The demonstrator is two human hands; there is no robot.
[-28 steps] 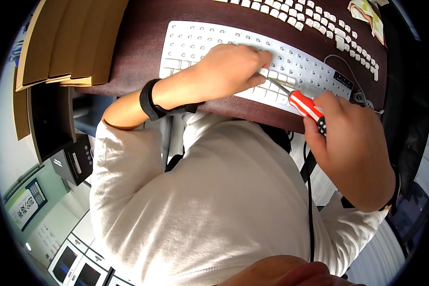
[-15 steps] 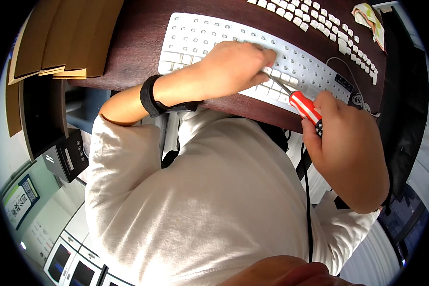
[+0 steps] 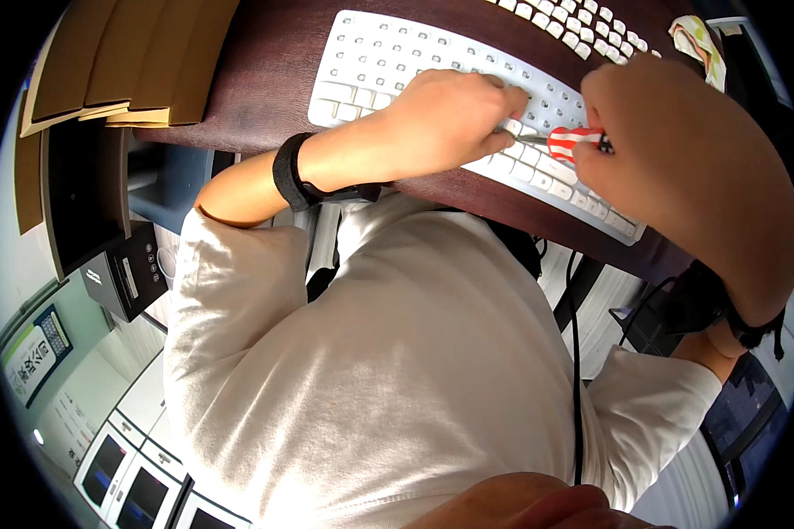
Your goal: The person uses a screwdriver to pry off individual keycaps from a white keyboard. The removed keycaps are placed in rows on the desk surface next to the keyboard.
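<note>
The screwdriver (image 3: 572, 141), its handle striped red and white, lies nearly level across the near rows of the white keyboard (image 3: 388, 62), long axis running left to right, its thin metal shaft pointing left toward my left hand (image 3: 450, 119). My right hand (image 3: 679, 150) is closed around the handle, covering its rear part, so only the front of the stripes shows. My left hand rests palm down on the keys, fingers curled, their tips meeting the shaft's end; whether they pinch a key or only press I cannot tell. The keyboard sits slantwise near the near edge of the dark brown desk (image 3: 265, 79), its right end reaching almost to that edge. A second white keyboard (image 3: 573, 22) lies behind it toward the far side. Flattened cardboard (image 3: 123, 62) overhangs the desk's left corner, leaving a bare strip of desk between it and the keyboard. A patterned cloth (image 3: 697, 44) lies at the far right. A black band (image 3: 291, 172) wraps my left wrist.
</note>
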